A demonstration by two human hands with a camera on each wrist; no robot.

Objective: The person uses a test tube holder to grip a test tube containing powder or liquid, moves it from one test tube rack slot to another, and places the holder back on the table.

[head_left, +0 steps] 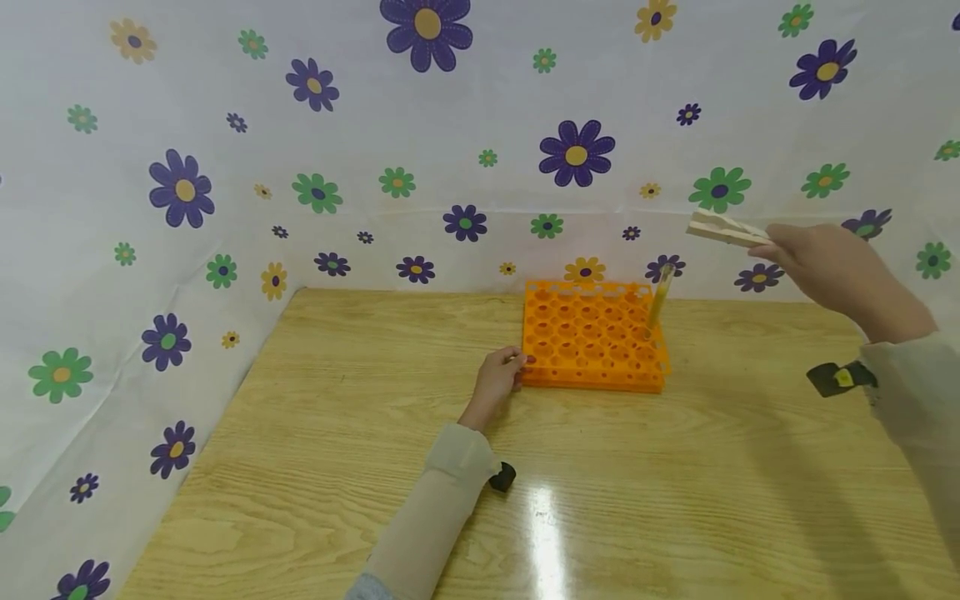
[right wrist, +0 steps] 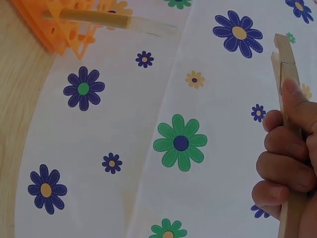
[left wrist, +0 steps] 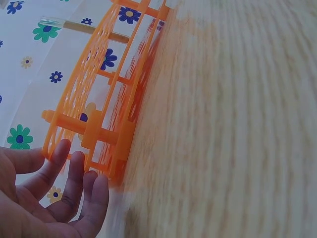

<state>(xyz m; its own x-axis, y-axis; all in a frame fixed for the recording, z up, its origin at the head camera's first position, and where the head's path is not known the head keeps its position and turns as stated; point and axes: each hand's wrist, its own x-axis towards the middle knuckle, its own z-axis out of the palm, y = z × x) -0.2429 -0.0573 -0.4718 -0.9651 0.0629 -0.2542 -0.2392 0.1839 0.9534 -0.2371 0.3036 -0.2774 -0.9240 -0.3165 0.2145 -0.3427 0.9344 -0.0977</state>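
An orange test tube rack (head_left: 592,379) stands on the table against the back cloth. My left hand (head_left: 498,377) holds the rack by its left end; in the left wrist view the thumb and curled fingers (left wrist: 74,193) meet the rack's end (left wrist: 99,129). One glass test tube (head_left: 658,304) with yellow liquid leans slightly in a hole at the rack's right side, its upper part clear glass (right wrist: 153,27). Raised to the right of the rack, my right hand (head_left: 817,262) grips a wooden test tube clamp (head_left: 723,229). Nothing sits between the tips of the clamp (right wrist: 283,49).
A white cloth with flower prints (head_left: 420,108) hangs behind the wooden table (head_left: 337,400) and along its left side. Black straps (head_left: 840,379) with cameras are on both wrists. Light reflects off the table's front middle.
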